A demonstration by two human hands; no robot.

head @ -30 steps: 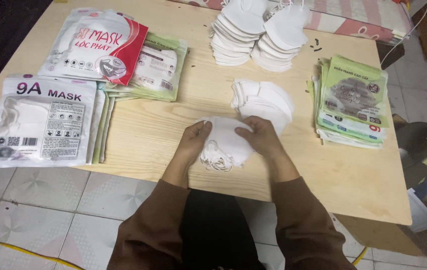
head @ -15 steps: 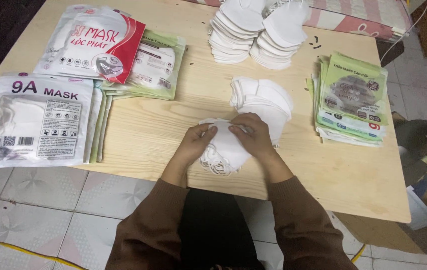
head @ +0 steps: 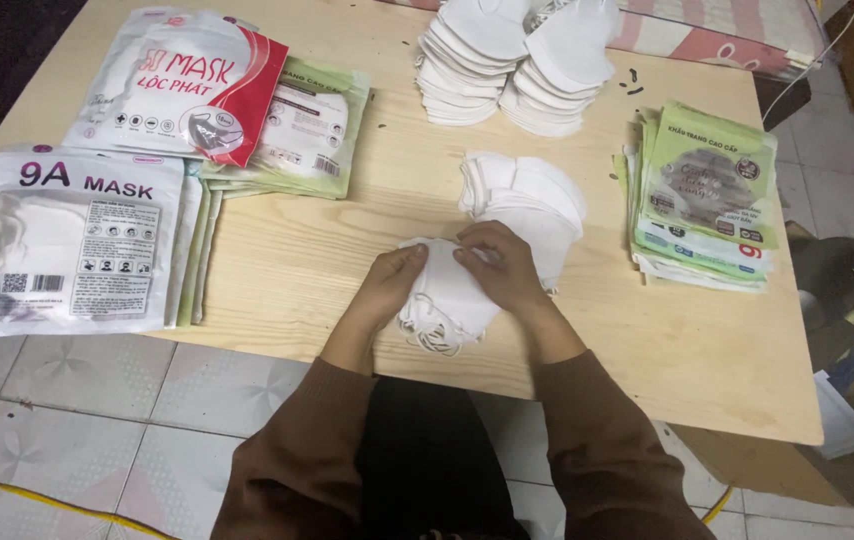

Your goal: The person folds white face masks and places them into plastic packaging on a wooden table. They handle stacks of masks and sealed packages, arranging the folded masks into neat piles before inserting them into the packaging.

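Both hands, left hand [head: 387, 285] and right hand [head: 499, 265], grip a small stack of white masks [head: 447, 300]. Another mask pile [head: 527, 195] lies just behind; green packets [head: 707, 190] sit to the right.

both forearms come up from the bottom centre of the frame in brown sleeves, angling inward so the hands meet just below the middle of the picture. the left hand [head: 390, 283] lies palm down, fingers curled and closed, thumb tip pointing toward the other hand. the right hand [head: 500, 266] sits slightly higher and to the right, knuckles up, fingers bent and pinched together. the fingertips of the two hands are just beside each other, nearly touching.
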